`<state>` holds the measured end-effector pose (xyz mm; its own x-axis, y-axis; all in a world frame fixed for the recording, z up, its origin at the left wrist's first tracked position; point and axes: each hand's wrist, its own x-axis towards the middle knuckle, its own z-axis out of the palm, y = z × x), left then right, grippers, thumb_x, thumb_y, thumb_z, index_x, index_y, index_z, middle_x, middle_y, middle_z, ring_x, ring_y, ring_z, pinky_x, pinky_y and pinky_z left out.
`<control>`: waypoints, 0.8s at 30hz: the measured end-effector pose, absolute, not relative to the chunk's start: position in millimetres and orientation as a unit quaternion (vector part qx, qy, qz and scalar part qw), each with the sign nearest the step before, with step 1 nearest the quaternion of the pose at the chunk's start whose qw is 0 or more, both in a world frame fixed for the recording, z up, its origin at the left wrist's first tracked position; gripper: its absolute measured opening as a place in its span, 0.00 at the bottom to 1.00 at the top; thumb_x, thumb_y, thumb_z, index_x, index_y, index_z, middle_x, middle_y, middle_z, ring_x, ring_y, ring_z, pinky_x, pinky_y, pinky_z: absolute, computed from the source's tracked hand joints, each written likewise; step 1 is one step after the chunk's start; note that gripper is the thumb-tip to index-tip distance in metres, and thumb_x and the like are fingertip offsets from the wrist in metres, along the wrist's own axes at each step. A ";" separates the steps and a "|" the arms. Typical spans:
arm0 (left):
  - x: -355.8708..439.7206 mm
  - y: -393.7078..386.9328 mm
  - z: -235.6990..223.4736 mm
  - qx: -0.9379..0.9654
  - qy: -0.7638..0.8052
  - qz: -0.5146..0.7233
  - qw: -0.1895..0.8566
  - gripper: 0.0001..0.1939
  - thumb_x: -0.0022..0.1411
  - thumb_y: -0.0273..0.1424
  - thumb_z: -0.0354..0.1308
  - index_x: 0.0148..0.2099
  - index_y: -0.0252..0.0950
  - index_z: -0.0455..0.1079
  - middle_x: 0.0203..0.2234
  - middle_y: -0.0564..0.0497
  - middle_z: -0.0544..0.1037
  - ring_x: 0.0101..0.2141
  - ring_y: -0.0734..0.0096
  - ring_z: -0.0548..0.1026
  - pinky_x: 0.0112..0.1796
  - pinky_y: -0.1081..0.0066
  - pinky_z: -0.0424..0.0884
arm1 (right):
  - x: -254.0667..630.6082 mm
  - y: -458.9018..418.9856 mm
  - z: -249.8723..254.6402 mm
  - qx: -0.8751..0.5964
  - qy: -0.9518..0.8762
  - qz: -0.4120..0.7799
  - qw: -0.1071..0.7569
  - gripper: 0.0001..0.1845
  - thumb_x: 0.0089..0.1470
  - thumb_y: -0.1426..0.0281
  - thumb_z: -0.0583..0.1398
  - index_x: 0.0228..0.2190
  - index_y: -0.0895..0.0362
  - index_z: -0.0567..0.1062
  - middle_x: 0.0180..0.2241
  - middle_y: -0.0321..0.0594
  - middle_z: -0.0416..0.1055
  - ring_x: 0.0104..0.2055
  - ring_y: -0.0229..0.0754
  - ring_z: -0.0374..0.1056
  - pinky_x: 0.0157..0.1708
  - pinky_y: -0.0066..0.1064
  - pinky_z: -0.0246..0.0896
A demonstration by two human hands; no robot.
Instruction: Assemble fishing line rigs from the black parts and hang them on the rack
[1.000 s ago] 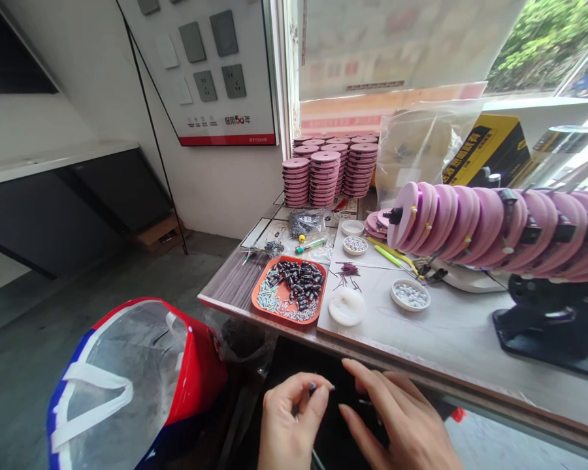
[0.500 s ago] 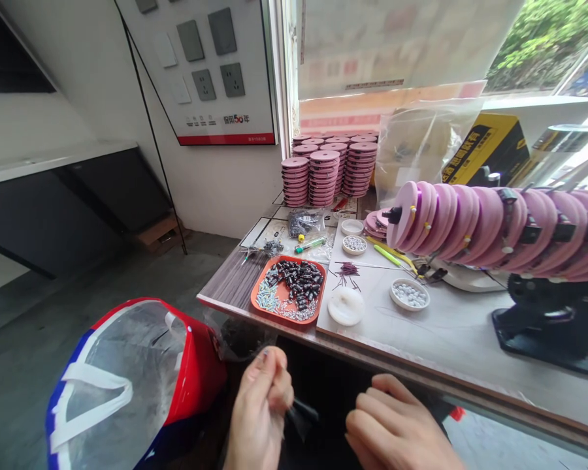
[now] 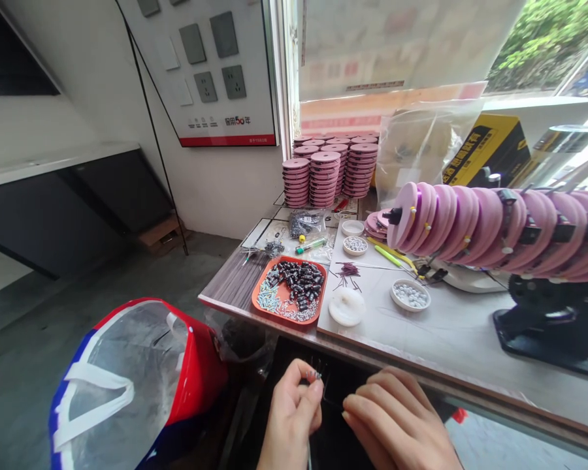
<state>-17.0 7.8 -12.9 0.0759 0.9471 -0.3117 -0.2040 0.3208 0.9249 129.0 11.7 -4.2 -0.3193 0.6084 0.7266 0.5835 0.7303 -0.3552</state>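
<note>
My left hand (image 3: 294, 408) is closed in a pinch just in front of the table edge. Between its thumb and index finger sit tiny striped pieces (image 3: 314, 375), too small to name surely. To the right, my right hand (image 3: 396, 418) has its fingers pressed together, thumb mostly hidden. A faint thin line (image 3: 332, 402) runs in the gap between the hands, reaching the right fingertips. Beyond the hands, an orange tray (image 3: 255, 297) holds black barrel-shaped pieces, pale green tubes and small silvery beads. A white ring-shaped spool (image 3: 347, 307) lies beside it.
On the table are a dish of whitish beads (image 3: 410, 296), dark red sticks (image 3: 347, 269) and a bright green tool (image 3: 388, 256). Pink discs on a stand (image 3: 494, 228) overhang the right side. Stacked pink discs (image 3: 323, 176) stand behind. An open red-and-blue bag (image 3: 196, 365) sits left.
My left hand swung left and tilted, then came back right, still pinched. My right hand's spread fingers have closed together. The things on the table have not moved.
</note>
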 end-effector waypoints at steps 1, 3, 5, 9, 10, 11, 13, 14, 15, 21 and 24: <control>-17.8 8.2 -12.6 0.366 0.504 0.451 0.639 0.21 0.52 0.49 0.58 0.29 0.38 0.58 0.12 0.66 0.50 0.16 0.83 0.42 0.20 0.75 0.37 | 128.2 11.9 -4.7 -0.366 -0.809 0.010 0.461 0.11 0.59 0.78 0.52 0.27 0.57 0.70 0.21 0.34 0.67 0.25 0.37 0.60 0.35 0.31 0.54; -19.1 8.9 -12.6 0.361 0.496 0.444 0.653 0.20 0.53 0.48 0.58 0.29 0.37 0.58 0.12 0.66 0.49 0.15 0.83 0.42 0.19 0.75 0.38 | 127.5 12.6 -5.0 -0.365 -0.798 0.004 0.480 0.12 0.59 0.78 0.51 0.26 0.57 0.70 0.20 0.34 0.67 0.25 0.37 0.60 0.35 0.32 0.54; -19.9 9.3 -13.1 0.350 0.484 0.434 0.675 0.18 0.53 0.45 0.58 0.29 0.37 0.59 0.11 0.66 0.50 0.15 0.83 0.42 0.19 0.75 0.38 | 128.1 13.0 -4.1 -0.361 -0.803 0.002 0.474 0.12 0.58 0.79 0.52 0.26 0.58 0.70 0.20 0.34 0.67 0.26 0.37 0.60 0.36 0.32 0.53; -20.8 9.2 -13.8 0.329 0.456 0.420 0.712 0.14 0.55 0.41 0.56 0.28 0.38 0.58 0.10 0.66 0.51 0.14 0.83 0.41 0.17 0.76 0.38 | 130.8 12.4 -0.5 -0.355 -0.821 0.009 0.448 0.11 0.57 0.80 0.52 0.27 0.59 0.71 0.21 0.35 0.68 0.26 0.38 0.60 0.36 0.32 0.54; -20.9 9.2 -13.8 0.325 0.449 0.419 0.719 0.13 0.55 0.40 0.56 0.28 0.38 0.58 0.10 0.66 0.51 0.14 0.83 0.41 0.17 0.76 0.38 | 131.1 12.3 -0.2 -0.355 -0.821 0.012 0.447 0.11 0.57 0.80 0.52 0.27 0.59 0.71 0.21 0.35 0.68 0.26 0.38 0.60 0.36 0.32 0.53; -21.0 9.2 -13.6 0.323 0.443 0.418 0.724 0.13 0.55 0.40 0.56 0.27 0.38 0.58 0.10 0.66 0.50 0.13 0.83 0.41 0.17 0.76 0.38 | 131.2 12.5 -0.5 -0.356 -0.823 0.015 0.443 0.11 0.58 0.80 0.52 0.27 0.59 0.71 0.21 0.36 0.68 0.27 0.38 0.60 0.36 0.32 0.53; -21.3 9.2 -13.2 0.320 0.434 0.418 0.731 0.13 0.54 0.39 0.57 0.27 0.38 0.58 0.09 0.67 0.50 0.13 0.83 0.40 0.17 0.76 0.38 | 131.0 13.2 -3.4 -0.362 -0.819 0.019 0.446 0.11 0.58 0.79 0.52 0.28 0.59 0.71 0.22 0.36 0.68 0.27 0.39 0.59 0.36 0.32 0.53; -21.4 9.3 -12.7 0.321 0.433 0.418 0.731 0.13 0.54 0.39 0.57 0.27 0.38 0.59 0.09 0.67 0.50 0.13 0.83 0.40 0.17 0.76 0.38 | 130.9 13.6 -5.9 -0.369 -0.810 0.020 0.455 0.11 0.59 0.78 0.51 0.28 0.59 0.71 0.22 0.36 0.68 0.27 0.39 0.59 0.35 0.32 0.52; -21.5 9.3 -12.1 0.323 0.436 0.419 0.728 0.13 0.54 0.40 0.57 0.27 0.38 0.60 0.09 0.66 0.51 0.13 0.83 0.41 0.17 0.76 0.39 | 130.7 14.0 -8.8 -0.379 -0.800 0.020 0.465 0.12 0.59 0.78 0.51 0.27 0.59 0.71 0.21 0.36 0.67 0.27 0.39 0.58 0.35 0.32 0.52; -20.4 8.2 -6.3 0.361 0.518 0.440 0.639 0.18 0.50 0.44 0.61 0.26 0.35 0.62 0.12 0.64 0.51 0.16 0.83 0.43 0.18 0.78 0.40 | 130.5 13.8 -19.5 -0.420 -0.776 0.021 0.471 0.12 0.57 0.78 0.52 0.25 0.57 0.69 0.21 0.36 0.65 0.25 0.38 0.56 0.30 0.31 0.49; -21.0 7.9 -6.0 0.384 0.559 0.457 0.576 0.16 0.49 0.41 0.63 0.24 0.34 0.66 0.14 0.61 0.59 0.17 0.82 0.51 0.20 0.79 0.49 | 130.8 13.4 -16.2 -0.418 -0.780 0.012 0.466 0.12 0.58 0.78 0.52 0.25 0.57 0.69 0.20 0.35 0.65 0.24 0.37 0.57 0.30 0.31 0.49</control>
